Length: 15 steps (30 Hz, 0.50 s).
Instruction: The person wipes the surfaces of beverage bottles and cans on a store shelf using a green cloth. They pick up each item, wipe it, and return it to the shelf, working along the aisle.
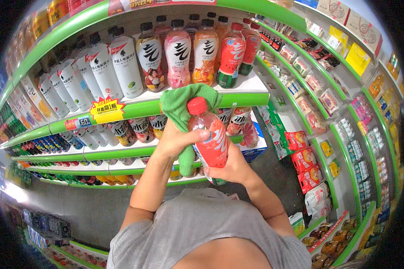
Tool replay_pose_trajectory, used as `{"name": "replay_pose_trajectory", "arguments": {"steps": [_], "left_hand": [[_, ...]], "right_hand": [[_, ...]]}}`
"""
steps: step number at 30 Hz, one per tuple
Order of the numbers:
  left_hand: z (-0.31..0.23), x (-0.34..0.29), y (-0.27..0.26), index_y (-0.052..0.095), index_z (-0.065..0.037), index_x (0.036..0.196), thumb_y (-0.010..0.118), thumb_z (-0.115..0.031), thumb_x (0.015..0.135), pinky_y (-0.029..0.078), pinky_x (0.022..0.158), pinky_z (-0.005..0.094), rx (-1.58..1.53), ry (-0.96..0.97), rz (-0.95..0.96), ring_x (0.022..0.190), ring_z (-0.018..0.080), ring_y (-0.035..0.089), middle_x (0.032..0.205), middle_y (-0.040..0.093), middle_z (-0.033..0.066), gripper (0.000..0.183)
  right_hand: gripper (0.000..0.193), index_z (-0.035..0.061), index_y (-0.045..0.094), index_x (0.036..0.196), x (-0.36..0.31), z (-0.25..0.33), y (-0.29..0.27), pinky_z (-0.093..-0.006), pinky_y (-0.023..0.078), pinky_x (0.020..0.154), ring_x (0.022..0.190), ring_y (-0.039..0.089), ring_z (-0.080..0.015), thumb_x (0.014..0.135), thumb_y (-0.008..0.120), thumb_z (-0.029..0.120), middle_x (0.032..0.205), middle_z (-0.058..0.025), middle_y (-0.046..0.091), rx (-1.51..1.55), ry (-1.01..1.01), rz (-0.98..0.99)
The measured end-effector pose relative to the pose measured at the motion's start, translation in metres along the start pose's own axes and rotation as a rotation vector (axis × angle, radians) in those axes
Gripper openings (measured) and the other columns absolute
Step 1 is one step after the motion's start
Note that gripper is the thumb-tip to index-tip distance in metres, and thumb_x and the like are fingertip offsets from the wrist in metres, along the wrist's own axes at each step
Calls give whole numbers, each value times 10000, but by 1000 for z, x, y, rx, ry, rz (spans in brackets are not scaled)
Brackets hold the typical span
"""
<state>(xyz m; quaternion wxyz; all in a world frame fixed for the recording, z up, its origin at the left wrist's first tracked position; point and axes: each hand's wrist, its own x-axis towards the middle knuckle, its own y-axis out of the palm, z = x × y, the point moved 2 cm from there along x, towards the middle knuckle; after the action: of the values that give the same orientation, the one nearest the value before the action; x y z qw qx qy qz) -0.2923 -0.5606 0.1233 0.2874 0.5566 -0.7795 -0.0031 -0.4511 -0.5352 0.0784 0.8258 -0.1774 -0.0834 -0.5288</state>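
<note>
A red drink bottle [213, 150] with a red cap is held in front of my chest, its top tilted slightly left. My left hand [177, 138] is closed round its left side, thumb across the label. A green cloth [179, 106] is tucked in that same hand; it drapes behind the cap, and one end hangs below the palm. My right hand [233, 162] grips the lower right of the bottle, its fingers partly hidden behind it. Just beyond, a similar red bottle [232, 54] stands upright in the shelf's front row beside an orange bottle [205, 56] and a pink one [178, 56].
The green-edged shelf [244, 98] curves across in front, with white bottles [125, 67] at left and a yellow price tag [107, 110] on its edge. Lower tiers hold more drinks. At right stand shelves of packaged goods, with red packs [307, 166] stacked low.
</note>
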Motion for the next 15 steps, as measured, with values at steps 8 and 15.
{"name": "replay_pose_trajectory", "arguments": {"steps": [8,15], "left_hand": [[16,-3,-10,467,9,1226,623,-524,780,489,868,365,-225,-107,60,990,242,599,1124,584,164,712],[18,-8,-20,436,5,1257,386,-716,796,498,865,387,-364,-203,-41,1009,252,595,1133,576,169,857]], "right_hand": [[659,-15,502,1156,5,-18,3,-324,497,766,845,616,-188,597,726,254,949,-106,625,650,249,468],[723,-14,476,1196,8,-26,9,-339,505,759,847,625,-203,583,743,259,970,-115,621,673,265,520]]}}
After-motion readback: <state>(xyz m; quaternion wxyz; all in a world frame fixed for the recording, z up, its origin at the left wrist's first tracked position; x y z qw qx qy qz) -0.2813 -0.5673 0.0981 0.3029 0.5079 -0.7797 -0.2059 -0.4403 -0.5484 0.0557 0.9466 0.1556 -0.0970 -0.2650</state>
